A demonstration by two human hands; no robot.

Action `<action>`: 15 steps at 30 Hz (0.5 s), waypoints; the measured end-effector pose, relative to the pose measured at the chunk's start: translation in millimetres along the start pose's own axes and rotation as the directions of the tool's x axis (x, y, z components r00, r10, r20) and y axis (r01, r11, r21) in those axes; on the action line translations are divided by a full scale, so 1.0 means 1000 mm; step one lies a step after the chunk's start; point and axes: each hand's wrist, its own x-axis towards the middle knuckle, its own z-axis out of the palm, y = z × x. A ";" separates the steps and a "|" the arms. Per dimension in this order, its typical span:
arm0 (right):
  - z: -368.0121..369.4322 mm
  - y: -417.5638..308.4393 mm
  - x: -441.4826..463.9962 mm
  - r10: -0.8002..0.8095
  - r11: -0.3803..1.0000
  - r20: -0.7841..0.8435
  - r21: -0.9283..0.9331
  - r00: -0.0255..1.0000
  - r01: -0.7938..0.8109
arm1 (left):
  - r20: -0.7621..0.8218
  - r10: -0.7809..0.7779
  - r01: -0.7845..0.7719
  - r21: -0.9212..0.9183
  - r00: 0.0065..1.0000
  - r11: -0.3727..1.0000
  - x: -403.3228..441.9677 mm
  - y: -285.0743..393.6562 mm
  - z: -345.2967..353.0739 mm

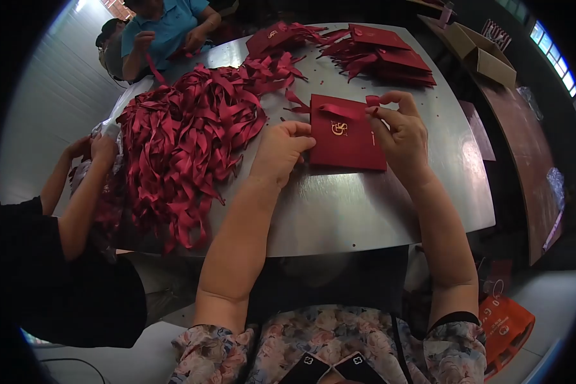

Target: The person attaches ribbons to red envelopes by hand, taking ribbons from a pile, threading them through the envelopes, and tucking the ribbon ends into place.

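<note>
A dark red paper gift bag (347, 144) with a gold emblem lies on the metal table in front of me. My left hand (280, 148) is closed on its left edge, thumb on the front face. A red ribbon (335, 111) runs across the bag's upper part. Near the top right corner, my right hand (401, 131) pinches the ribbon's end between thumb and forefinger. To the left of the bag, a large heap of red ribbons (185, 134) covers much of the table.
More red bags (393, 57) are stacked at the table's (326, 221) far right, others (276, 38) at the back. Two people work nearby, one in a blue shirt (163, 29), one at my left in black (57, 275). A cardboard box (477, 54) stands on a side bench.
</note>
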 end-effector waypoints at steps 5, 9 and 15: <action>0.000 0.002 0.000 0.000 0.995 -0.071 -0.096 0.997 -0.007 | -0.004 -0.066 0.065 -0.152 0.998 0.986 -0.007 0.006 0.004; -0.005 0.000 0.000 0.106 0.961 0.045 0.251 0.993 -0.114 | -0.017 0.074 -0.075 -0.120 0.997 0.990 -0.005 0.001 0.001; 0.013 0.002 -0.011 0.167 0.899 0.396 0.314 0.903 -0.304 | 0.023 -0.136 0.137 -0.082 0.991 0.987 -0.010 0.011 0.000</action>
